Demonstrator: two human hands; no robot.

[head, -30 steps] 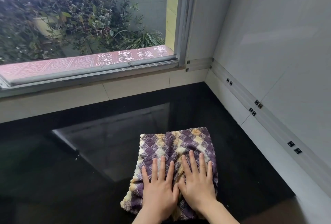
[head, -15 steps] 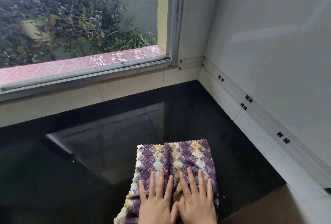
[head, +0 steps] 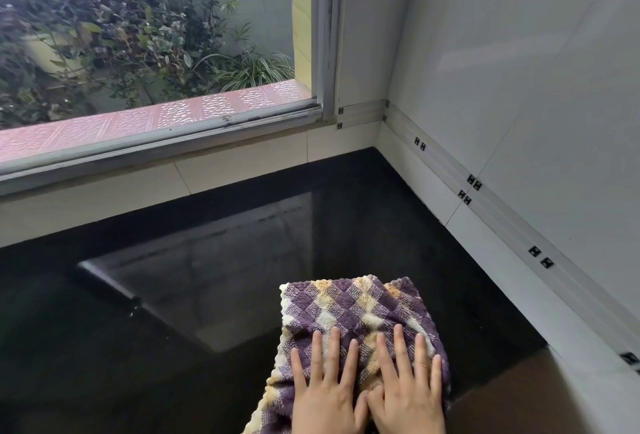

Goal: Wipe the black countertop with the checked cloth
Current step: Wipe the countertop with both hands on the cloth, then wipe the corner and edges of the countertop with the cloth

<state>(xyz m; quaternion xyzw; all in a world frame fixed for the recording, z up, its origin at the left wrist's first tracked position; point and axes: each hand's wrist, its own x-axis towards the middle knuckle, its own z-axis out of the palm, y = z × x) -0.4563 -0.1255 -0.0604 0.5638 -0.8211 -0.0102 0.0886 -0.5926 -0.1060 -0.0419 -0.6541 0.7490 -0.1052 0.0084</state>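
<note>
The checked cloth (head: 349, 305), purple, cream and yellow, lies folded on the glossy black countertop (head: 207, 295) near its front right part. Both hands press flat on the cloth's near half, side by side and touching. My left hand (head: 325, 392) has its fingers spread and pointing away from me. My right hand (head: 408, 395) lies the same way, close to the cloth's right edge. The cloth's near end and my wrists run out of the bottom of the view.
A window (head: 156, 35) with a grey frame runs along the counter's far side, plants outside. A white tiled wall (head: 519, 87) with a rail and black clips (head: 471, 187) bounds the right side. A brown surface (head: 519, 406) shows beyond the counter's front right edge.
Both hands have slid the cloth toward me and somewhat to the right, away from the far corner. The hands stay flat on it throughout.
</note>
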